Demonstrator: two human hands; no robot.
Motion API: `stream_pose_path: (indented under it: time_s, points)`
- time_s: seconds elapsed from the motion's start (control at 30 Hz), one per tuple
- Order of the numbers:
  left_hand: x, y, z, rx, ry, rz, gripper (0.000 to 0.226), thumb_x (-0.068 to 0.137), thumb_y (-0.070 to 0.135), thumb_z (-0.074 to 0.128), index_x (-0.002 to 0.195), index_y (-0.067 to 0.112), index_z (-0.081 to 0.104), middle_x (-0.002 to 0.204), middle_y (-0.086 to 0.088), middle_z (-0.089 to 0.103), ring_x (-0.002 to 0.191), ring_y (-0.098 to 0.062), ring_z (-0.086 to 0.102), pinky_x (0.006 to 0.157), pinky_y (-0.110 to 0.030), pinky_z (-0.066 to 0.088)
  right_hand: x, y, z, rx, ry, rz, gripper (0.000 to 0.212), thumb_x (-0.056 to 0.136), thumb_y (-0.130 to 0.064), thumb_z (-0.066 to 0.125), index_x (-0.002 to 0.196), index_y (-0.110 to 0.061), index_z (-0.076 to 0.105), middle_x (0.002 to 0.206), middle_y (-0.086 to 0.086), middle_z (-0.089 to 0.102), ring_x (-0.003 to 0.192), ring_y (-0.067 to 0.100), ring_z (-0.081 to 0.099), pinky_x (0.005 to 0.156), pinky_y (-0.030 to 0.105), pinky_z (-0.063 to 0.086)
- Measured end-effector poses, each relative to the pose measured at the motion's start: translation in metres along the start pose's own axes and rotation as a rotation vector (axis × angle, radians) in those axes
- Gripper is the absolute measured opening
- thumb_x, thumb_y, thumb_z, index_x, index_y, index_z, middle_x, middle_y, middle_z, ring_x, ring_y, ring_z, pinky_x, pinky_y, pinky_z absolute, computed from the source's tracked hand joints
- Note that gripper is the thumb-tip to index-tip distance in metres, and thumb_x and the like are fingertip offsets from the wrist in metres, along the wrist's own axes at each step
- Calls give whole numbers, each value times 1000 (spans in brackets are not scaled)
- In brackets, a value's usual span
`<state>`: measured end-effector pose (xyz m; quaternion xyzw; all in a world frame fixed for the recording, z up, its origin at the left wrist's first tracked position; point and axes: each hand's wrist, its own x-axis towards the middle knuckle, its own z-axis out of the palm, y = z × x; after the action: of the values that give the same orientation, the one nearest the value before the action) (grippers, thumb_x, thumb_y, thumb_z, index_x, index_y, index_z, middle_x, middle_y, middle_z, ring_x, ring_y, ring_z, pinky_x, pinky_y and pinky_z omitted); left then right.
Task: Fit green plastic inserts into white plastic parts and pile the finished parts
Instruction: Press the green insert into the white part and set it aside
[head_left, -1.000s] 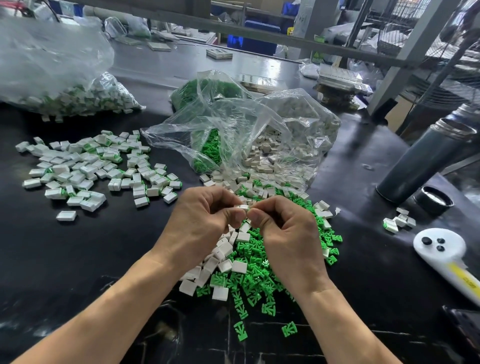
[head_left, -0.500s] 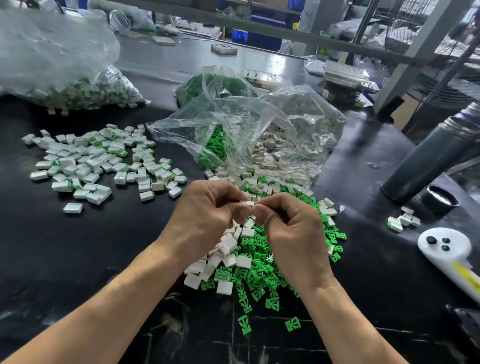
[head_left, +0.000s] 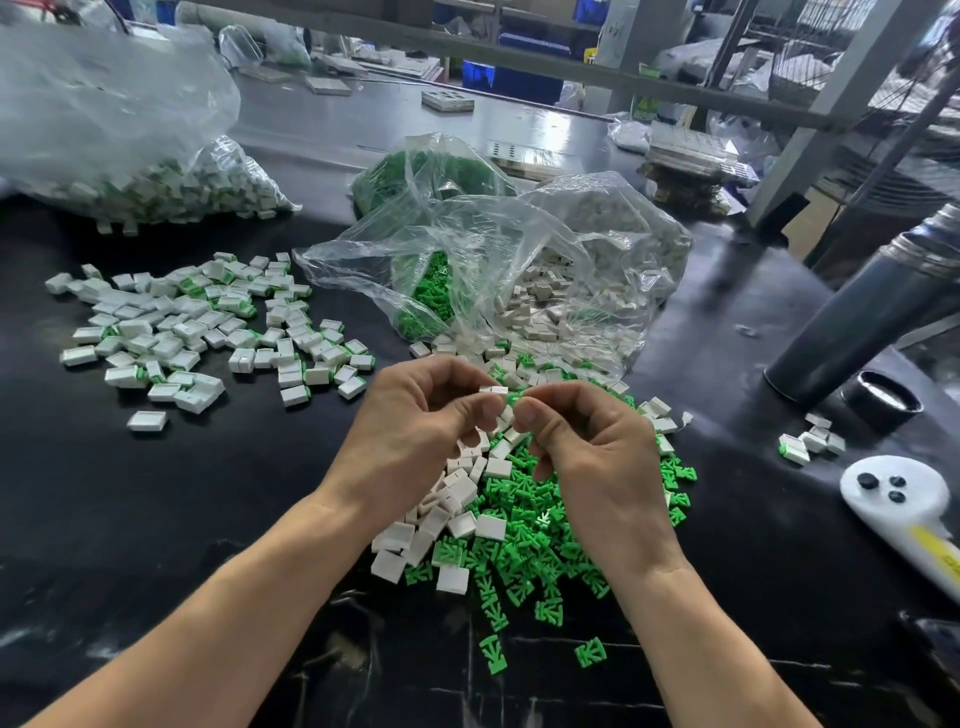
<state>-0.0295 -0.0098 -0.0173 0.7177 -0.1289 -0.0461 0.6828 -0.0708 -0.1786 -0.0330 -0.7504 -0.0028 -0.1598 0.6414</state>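
A small white part sits pinched between the thumb and curled fingers of the left hand, held just above the table, with a green insert at its right end, where the thumb and forefinger of the right hand pinch it; the two thumbs lie almost tip to tip. How far the insert has entered the part cannot be told. Directly beneath the hands lies a mixed heap of loose green inserts and empty white parts, spilling from the mouth of a clear bag just behind. To the left, apart from that heap across a strip of dark table, spreads the pile of finished parts, and behind it a large bag of the same. On the right a dark flask leans near its cap, with a few finished pieces and a white controller close to the table's right edge. Bare table runs along the near edge, to the left of the forearms.
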Motion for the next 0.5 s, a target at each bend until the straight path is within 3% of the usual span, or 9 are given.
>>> stream_pose_path:
  time_s: [0.17, 0.27, 0.37, 0.5]
  points:
    - [-1, -1, 1, -22, -15, -9, 2, 90, 10, 75, 92, 10, 74, 71, -1, 72, 62, -8, 62, 56, -18, 49, 14, -6, -11, -190, -122, -7, 7, 94, -25, 76, 90, -31, 74, 74, -11, 71, 64, 3, 62, 58, 22, 51]
    - [1, -2, 1, -31, 8, -29, 2, 91, 12, 75, 91, 12, 73, 71, 0, 72, 63, -10, 61, 57, -22, 49, 31, -14, -16, -315, -225, 8, 5, 93, -30, 75, 90, -33, 74, 72, -8, 70, 64, 6, 61, 60, 34, 55]
    - [0, -2, 0, -40, 20, -36, 2, 91, 14, 75, 91, 13, 73, 72, 0, 72, 64, -11, 61, 58, -23, 50, 40, -19, -18, -381, -282, -40, 7, 94, -27, 76, 89, -32, 74, 73, -9, 69, 64, 5, 60, 60, 31, 54]
    - [0, -3, 0, -26, 11, -37, 2, 91, 10, 75, 90, 12, 74, 72, -1, 73, 63, -11, 61, 57, -22, 49, 31, -11, -17, -362, -265, -87, 8, 93, -25, 76, 89, -30, 73, 74, -8, 67, 66, 9, 59, 64, 37, 54]
